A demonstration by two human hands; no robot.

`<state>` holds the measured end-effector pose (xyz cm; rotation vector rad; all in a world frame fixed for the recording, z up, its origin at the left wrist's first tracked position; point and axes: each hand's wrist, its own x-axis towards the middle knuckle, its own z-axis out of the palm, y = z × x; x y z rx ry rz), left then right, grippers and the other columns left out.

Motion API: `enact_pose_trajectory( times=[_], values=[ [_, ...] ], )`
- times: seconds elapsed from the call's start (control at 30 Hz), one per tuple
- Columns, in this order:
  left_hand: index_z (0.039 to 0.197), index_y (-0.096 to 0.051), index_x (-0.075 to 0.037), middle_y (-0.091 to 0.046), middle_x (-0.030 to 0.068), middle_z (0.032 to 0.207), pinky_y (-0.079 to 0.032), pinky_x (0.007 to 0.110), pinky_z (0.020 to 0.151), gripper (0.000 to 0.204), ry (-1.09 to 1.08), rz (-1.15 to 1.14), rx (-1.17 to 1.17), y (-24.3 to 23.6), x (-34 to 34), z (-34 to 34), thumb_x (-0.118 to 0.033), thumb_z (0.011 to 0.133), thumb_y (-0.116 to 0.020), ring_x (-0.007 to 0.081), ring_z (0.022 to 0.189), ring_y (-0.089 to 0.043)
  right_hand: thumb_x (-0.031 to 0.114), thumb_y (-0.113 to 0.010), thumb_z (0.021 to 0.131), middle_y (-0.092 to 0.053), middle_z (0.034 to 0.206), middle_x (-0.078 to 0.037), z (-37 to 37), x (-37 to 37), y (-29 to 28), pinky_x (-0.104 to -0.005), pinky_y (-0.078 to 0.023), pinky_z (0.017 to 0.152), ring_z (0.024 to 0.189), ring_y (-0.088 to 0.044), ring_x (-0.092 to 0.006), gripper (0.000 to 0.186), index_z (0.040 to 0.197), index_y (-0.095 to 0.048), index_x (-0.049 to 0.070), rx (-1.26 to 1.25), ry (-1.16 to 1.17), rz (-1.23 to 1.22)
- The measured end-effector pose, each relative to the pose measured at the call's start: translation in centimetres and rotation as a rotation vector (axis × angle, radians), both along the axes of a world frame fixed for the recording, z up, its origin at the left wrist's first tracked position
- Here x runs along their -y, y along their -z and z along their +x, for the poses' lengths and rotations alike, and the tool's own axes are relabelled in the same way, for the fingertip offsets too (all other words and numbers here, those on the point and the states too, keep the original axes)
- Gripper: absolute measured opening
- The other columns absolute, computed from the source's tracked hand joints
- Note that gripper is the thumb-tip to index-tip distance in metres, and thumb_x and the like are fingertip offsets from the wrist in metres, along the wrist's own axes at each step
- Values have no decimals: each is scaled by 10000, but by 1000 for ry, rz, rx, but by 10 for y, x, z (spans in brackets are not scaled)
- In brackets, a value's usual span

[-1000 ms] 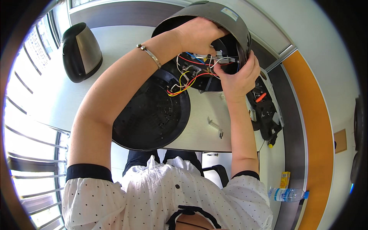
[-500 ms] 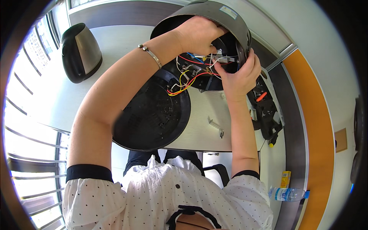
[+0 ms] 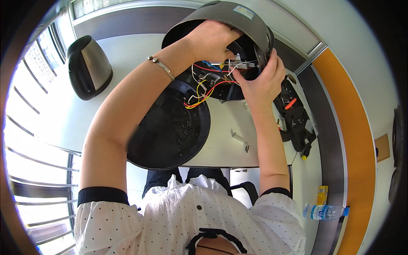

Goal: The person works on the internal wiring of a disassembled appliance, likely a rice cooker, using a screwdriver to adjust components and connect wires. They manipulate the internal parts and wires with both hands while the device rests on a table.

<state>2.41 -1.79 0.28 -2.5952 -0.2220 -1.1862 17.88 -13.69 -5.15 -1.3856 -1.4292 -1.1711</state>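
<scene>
A dark round appliance housing [image 3: 238, 17] stands tilted on its side at the far side of the table, its hollow facing me. My left hand [image 3: 213, 40] reaches into it with curled fingers. Its thumb is by a small metal bracket [image 3: 242, 64]; whatever the fingertips hold is hidden. My right hand [image 3: 262, 85] grips the housing's right rim, fingers outside and thumb inside near the white wires. Red, yellow and blue wires run inside. Some of these wires [image 3: 199, 103] reach the round black base [image 3: 170, 131], which lies before the housing, partly under my left forearm.
A steel and black kettle [image 3: 90, 68] stands at left. A small pale metal strip [image 3: 240, 139] lies near the table's front edge. At right sits an opened black tool case [image 3: 297, 114] with an orange-handled tool [image 3: 290, 103]. Lower right are a water bottle [image 3: 325, 212] and a yellow box [image 3: 322, 195].
The view has shifted slightly. Both hands keep nearly the same places on and in the housing; nothing has visibly been taken hold of or let go.
</scene>
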Motion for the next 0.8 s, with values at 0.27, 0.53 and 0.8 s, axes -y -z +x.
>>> enact_pose_trajectory(
  times=[0.27,0.53,0.8],
  values=[
    [1145,-615,-28,-659,185,982,-510,401,832,572,-21,-26,-25,-1,3,2,-234,639,-787,350,934,-628,375,-886,555,-486,1218,-183,7,10,2,-430,-486,804,1027,-508,-370,1039,1360,-369,-30,-23,-41,-58],
    [1119,-619,-2,-660,201,940,-497,419,821,588,-8,40,-5,-1,-1,0,-278,630,-795,364,920,-623,292,-883,566,-523,1183,-193,7,4,9,-418,-464,817,991,-520,-368,966,1337,-399,-34,-59,-55,-8],
    [1087,-629,1,-658,187,917,-465,432,860,593,86,105,60,-3,-3,4,-259,585,-808,368,929,-608,425,-865,543,-528,1185,-168,9,5,9,-418,-416,794,955,-520,-331,1027,1337,-399,-31,-31,-72,44]
  ],
)
